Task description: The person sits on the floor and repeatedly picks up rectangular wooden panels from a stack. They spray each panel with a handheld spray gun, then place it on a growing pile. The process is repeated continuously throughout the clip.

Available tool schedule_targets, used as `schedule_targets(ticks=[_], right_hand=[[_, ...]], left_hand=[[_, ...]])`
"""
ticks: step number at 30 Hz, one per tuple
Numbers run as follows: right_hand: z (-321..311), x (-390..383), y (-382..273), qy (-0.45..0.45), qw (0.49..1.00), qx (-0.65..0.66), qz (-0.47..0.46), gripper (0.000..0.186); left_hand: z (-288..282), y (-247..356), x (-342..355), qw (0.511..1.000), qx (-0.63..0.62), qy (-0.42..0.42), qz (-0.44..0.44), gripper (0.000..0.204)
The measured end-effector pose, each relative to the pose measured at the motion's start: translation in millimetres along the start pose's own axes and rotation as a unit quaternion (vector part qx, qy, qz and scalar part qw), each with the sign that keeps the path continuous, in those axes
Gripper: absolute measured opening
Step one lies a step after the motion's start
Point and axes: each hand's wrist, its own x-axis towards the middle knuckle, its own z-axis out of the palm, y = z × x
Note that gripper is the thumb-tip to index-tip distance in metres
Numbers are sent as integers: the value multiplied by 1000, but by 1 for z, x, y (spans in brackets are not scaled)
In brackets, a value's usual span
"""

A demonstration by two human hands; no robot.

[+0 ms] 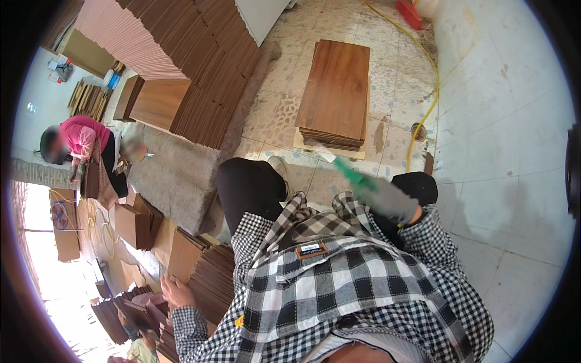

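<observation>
My right hand [390, 199], in a grey glove, is closed around a green-handled tool [353, 173]. The tool's pale tip is smeared by motion and points toward a stack of brown wooden boards [336, 85] on the tiled floor ahead. I cannot make out whether it is a scraper or a brush. Down at my left side, my bare left hand [177, 292] has its fingers stretched out beside a row of upright brown boards [212, 281]. Whether its fingertips touch a board is unclear.
A tall pile of boards [200, 54] stands ahead to the left, near a grey, stone-like block [166, 172]. A yellow hose [433, 103] runs along the right wall [502, 121]. Far left, a person in pink [85, 133] bends over boards; another person [142, 348] is at lower left.
</observation>
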Motion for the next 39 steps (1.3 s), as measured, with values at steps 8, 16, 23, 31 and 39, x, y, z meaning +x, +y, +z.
schedule_targets(ticks=[8, 16, 23, 31, 39], right_hand=[[-25, 32, 0, 185, 974, -127, 42, 73], [-6, -29, -12, 212, 945, -167, 186, 57], [-24, -37, -8, 288, 923, -163, 198, 51], [-13, 74, -27, 120, 958, -259, 19, 61], [-27, 101, -32, 76, 961, -264, 1, 61]], left_hand=[[-3, 332, 136, 671, -703, -200, 125, 30], [43, 541, 163, 651, -561, -504, 87, 47], [75, 560, 163, 629, -551, -508, 205, 51], [26, 478, 154, 592, -339, -657, 320, 81], [40, 495, 152, 613, -500, -599, 123, 67]])
